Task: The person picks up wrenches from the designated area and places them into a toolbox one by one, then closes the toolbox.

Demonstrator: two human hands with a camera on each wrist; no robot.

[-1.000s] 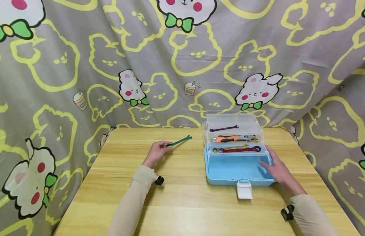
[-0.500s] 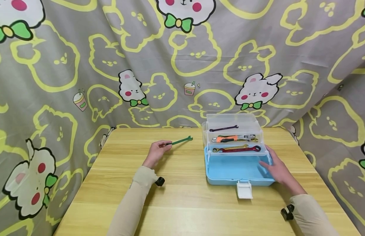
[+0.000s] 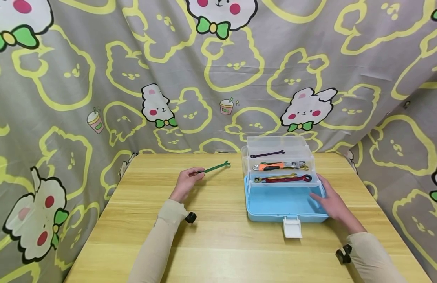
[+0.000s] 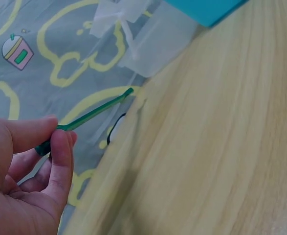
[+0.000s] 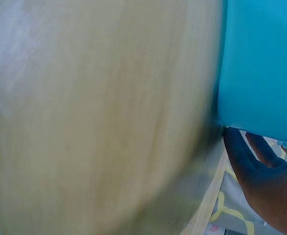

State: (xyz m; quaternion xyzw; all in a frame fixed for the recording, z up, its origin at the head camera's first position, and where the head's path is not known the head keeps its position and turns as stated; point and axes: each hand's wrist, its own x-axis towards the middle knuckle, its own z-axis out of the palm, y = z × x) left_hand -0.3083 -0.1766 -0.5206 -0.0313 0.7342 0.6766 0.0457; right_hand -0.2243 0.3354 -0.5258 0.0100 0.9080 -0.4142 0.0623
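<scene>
Over the wood-grain table, left of the open light-blue plastic toolbox: slim green metal wrench, open jaw pointing away from the left hand, pinched there between thumb and fingers. At the box's right wall: right hand, thumb inside, fingers outside, clamped on the wall. Up in the stepped clear plastic trays: long red metal wrench beside a thin gold one, then an orange-and-black-handled tool overlapping others, then a dark purple wrench on top. Looks partway along: several tools in trays, green one outside; can't tell whether going in or coming out. Apparently left to settle: just that wrench. Brands, labels, writing: none readable; tool markings too small.
</scene>
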